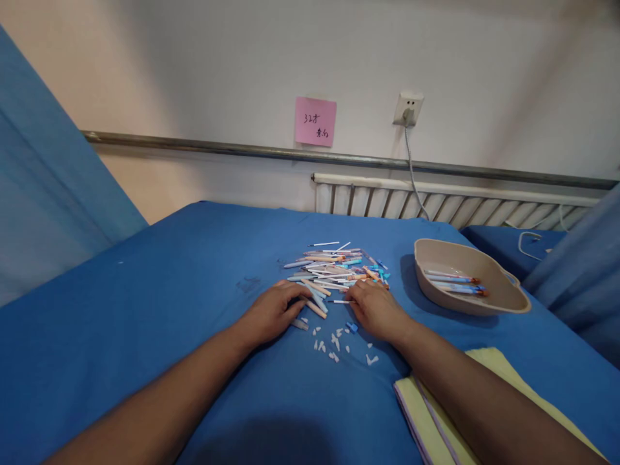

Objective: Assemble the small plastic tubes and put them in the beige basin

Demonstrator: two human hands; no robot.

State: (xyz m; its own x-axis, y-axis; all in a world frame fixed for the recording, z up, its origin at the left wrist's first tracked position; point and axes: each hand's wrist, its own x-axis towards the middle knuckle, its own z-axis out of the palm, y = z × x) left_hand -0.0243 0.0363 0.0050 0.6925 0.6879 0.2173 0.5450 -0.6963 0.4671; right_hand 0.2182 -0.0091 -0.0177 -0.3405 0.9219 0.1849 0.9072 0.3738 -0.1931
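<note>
Mid-frame, the left hand (277, 314) and right hand (380, 309) curl at pens (316, 309); I cannot tell whether their fingers grip. Best lifted singly.

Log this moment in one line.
left hand: at pen barrels; right hand: at thin white stick; white pieces: scattered; tan tray: pens inside

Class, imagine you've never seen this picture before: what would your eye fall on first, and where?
Probably the jumbled heap of slender pen-like pieces on the blue cloth, with the left hand and right hand at its near edge. Next might come the bright pink note on the wall beyond, then the tan basin to the right.
</note>
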